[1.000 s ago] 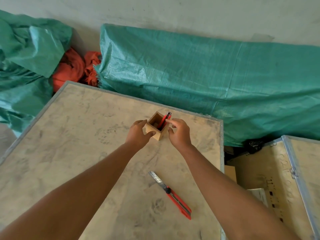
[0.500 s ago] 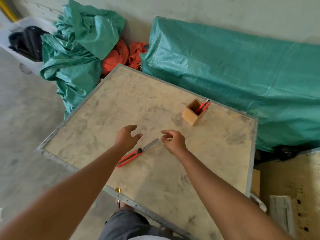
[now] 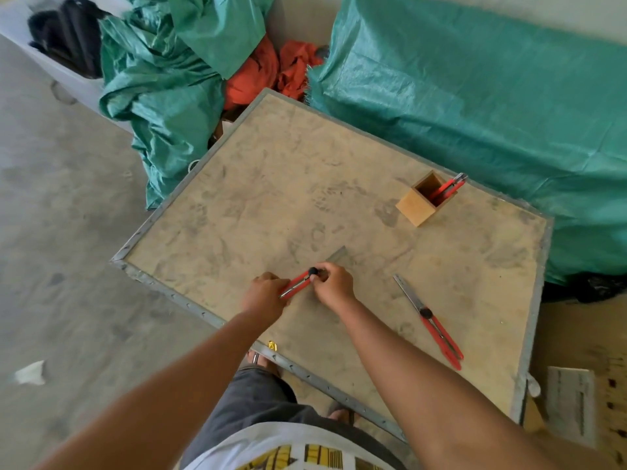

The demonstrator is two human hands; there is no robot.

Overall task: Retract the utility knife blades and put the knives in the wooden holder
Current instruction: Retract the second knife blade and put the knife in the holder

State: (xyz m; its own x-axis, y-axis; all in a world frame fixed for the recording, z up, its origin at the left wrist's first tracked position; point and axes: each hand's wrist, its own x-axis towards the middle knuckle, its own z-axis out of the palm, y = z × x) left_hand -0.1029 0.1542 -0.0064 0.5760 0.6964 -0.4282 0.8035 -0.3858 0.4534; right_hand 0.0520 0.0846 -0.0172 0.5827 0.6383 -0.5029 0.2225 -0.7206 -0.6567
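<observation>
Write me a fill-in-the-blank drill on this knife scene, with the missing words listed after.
1. The wooden holder already has ___ knife in it.
2. The held knife is gripped by ___ hands, the left hand and the right hand.
3. The loose knife on the table lies with its blade ___.
4. The handles of the knives are ___ in colour.

Missing words: one; both; extended; red

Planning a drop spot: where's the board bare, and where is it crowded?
Free: the far-left stretch of the board, between its metal edge and the wooden holder, and the near-right corner past the loose knife. Crowded: the near edge, where the left hand and right hand grip the held knife, blade out.
</observation>
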